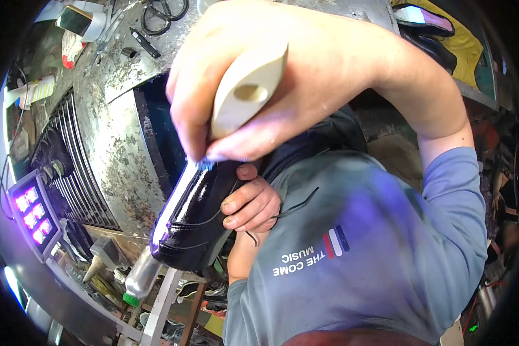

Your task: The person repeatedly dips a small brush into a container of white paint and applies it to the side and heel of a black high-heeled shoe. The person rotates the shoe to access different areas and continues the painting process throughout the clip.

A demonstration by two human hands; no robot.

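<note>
Hands work close under the camera on a glossy black shoe (pixel 193 216). Right hand (pixel 271 81), coming from the upper right with its blue sleeve (pixel 455 213) behind it, is clenched round a pale wooden handle (pixel 245 95); the handle's tip points down and meets the shoe's top edge just below the fingertips, where a small blue gleam shows. Whether the tip goes inside the shoe I cannot tell. Left hand (pixel 251 202) sits directly under the right one, its fingers curled against the shoe's side, grasping it from the right; thin black laces (pixel 297 203) trail from beside those fingers across the grey shirt (pixel 340 259). The shoe slants from the hands down and to the left, toe lowest.

Left of the hands stands a worn metal machine (pixel 112 132) with a ribbed grille (pixel 78 167), and further left a small panel (pixel 33 212) of lit pink squares. Below the shoe's toe a clear bottle (pixel 141 277) with a green cap lies tilted. Above the right hand, on the machine's top, rest scissors (pixel 164 12) and a black marker (pixel 145 43). To the upper right of the right hand lies a yellow cloth (pixel 464 43).
</note>
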